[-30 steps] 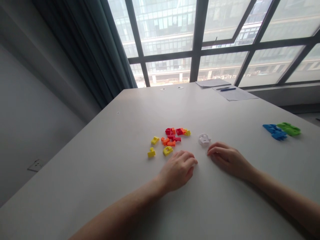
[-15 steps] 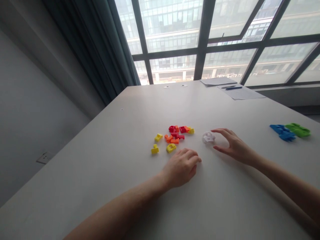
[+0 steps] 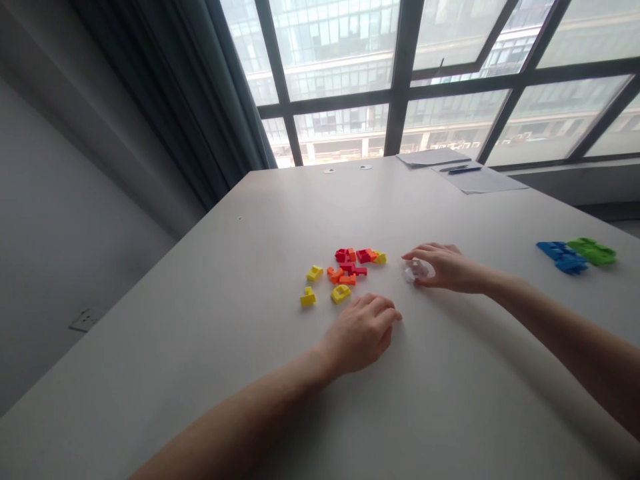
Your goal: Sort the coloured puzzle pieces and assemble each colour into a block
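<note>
My right hand (image 3: 440,267) is curved around a small cluster of white plastic pieces (image 3: 416,271), with the fingers on the far side and the thumb on the near side. The hand partly covers them. My left hand (image 3: 364,332) rests palm down on the table, fingers loosely bent and somewhat apart, with nothing visible in it. Just beyond it lies a yellow plastic piece (image 3: 341,293). Behind that is a loose group of small red pieces (image 3: 353,269) and orange pieces (image 3: 347,280).
More yellow pieces (image 3: 308,297) lie left of the group. Blue pieces (image 3: 563,257) and green pieces (image 3: 593,251) are piled at the right on the white table (image 3: 210,320). Paper sheets (image 3: 493,181) and a pen (image 3: 465,171) lie near the window.
My right hand has moved left and closed in around the white pieces. My left hand stays where it was on the table. The view has shifted slightly.
</note>
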{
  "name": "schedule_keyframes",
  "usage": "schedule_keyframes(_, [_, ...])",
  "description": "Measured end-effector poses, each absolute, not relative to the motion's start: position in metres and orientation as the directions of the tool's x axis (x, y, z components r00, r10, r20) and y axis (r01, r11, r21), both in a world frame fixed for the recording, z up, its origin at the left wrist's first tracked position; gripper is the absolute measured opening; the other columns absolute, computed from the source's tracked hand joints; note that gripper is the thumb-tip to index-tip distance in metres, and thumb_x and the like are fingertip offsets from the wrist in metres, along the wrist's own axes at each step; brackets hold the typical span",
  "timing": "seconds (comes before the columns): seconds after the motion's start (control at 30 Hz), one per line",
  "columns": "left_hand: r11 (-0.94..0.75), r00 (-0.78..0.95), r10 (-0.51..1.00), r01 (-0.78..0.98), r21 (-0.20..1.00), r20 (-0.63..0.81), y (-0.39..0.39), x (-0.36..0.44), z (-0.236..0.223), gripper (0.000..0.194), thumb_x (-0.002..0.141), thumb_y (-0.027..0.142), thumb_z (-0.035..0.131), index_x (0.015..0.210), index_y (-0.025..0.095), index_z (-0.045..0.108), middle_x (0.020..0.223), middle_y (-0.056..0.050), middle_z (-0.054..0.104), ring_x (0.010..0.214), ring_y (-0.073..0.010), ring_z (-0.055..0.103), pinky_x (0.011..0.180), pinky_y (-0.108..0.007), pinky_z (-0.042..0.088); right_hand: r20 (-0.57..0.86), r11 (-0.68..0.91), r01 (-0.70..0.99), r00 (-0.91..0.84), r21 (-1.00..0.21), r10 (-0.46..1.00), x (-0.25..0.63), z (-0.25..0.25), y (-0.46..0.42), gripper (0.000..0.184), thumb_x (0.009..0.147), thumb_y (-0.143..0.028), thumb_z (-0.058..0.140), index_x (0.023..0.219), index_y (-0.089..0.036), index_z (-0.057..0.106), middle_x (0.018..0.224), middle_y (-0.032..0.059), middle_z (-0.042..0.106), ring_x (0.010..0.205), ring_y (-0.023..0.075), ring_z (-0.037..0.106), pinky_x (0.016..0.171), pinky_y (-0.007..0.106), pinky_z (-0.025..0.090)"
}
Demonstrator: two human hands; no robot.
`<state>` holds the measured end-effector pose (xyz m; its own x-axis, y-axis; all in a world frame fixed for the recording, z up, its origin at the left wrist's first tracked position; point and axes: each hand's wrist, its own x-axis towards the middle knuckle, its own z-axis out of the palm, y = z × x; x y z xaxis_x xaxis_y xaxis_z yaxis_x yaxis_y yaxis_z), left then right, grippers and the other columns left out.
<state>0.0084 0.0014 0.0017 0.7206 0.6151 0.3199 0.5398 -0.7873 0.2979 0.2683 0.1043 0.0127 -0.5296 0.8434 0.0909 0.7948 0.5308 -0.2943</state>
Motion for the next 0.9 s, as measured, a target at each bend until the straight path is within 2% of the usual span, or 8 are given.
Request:
schedule_keyframes(0.27, [-0.782,0.709,0.623,0.543,0.307,0.332,0.002,0.010,0.002,0.023,0.086,0.010,0.049,0.104,0.020,0.059,0.111,-0.008,0.064,0.105,-0.0203,0.057,0.096,-0.037,0.047,0.127,0.533,0.782,-0.522,-0.322,0.843,0.280,0.013,0.097,0.044,0.074,-0.042,0.064,0.117,-0.032,0.065,0.121,0.0066,0.067,0.119,0.0349,0.055,0.097,0.052,0.039])
schedule_keyframes(0.47, [-0.780,0.707,0.624,0.542,0.313,0.332,0.002,0.010,0.002,0.021,0.087,0.011,0.050,0.103,0.020,0.059,0.111,-0.008,0.064,0.105,-0.0211,0.057,0.095,-0.037,0.047,0.137,0.462,0.830,-0.442,-0.314,0.887,0.336,0.006,0.087,0.045,0.071,-0.040,0.064,0.115,-0.031,0.066,0.118,0.0063,0.068,0.112,0.0338,0.059,0.096,0.051,0.041])
schedule_keyframes(0.57, [-0.778,0.706,0.627,0.545,0.312,0.329,0.001,0.010,0.002,0.022,0.087,0.011,0.049,0.104,0.020,0.059,0.111,-0.007,0.064,0.107,-0.0217,0.056,0.095,-0.037,0.047,0.116,0.392,0.856,-0.376,-0.337,0.919,0.379,0.005,0.090,0.047,0.069,-0.039,0.068,0.115,-0.030,0.067,0.116,0.0079,0.069,0.112,0.0352,0.059,0.093,0.048,0.044])
schedule_keyframes(0.73, [-0.775,0.704,0.630,0.550,0.311,0.327,0.001,0.011,0.002,0.022,0.087,0.011,0.049,0.105,0.020,0.059,0.111,-0.007,0.064,0.107,-0.0216,0.056,0.095,-0.037,0.046,0.032,0.194,0.908,-0.197,-0.372,0.980,0.444,0.014,0.104,0.050,0.064,-0.024,0.076,0.114,-0.025,0.069,0.111,0.0147,0.071,0.105,0.0342,0.064,0.087,0.042,0.045])
schedule_keyframes(0.8, [-0.774,0.703,0.632,0.551,0.313,0.327,0.002,0.011,0.001,0.022,0.087,0.011,0.049,0.105,0.020,0.059,0.111,-0.007,0.064,0.107,-0.0214,0.056,0.095,-0.037,0.046,0.011,0.114,0.915,-0.119,-0.387,0.993,0.460,0.017,0.110,0.052,0.061,-0.020,0.079,0.113,-0.024,0.069,0.111,0.0155,0.072,0.105,0.0327,0.065,0.088,0.041,0.044])
schedule_keyframes(0.9, [-0.775,0.704,0.630,0.548,0.314,0.327,0.002,0.011,0.000,0.022,0.087,0.011,0.050,0.104,0.020,0.058,0.111,-0.007,0.064,0.107,-0.0212,0.056,0.094,-0.037,0.046,-0.012,0.080,0.900,-0.094,-0.429,0.996,0.469,0.020,0.116,0.057,0.058,-0.013,0.079,0.114,-0.022,0.069,0.117,0.0163,0.069,0.111,0.0311,0.063,0.092,0.040,0.042])
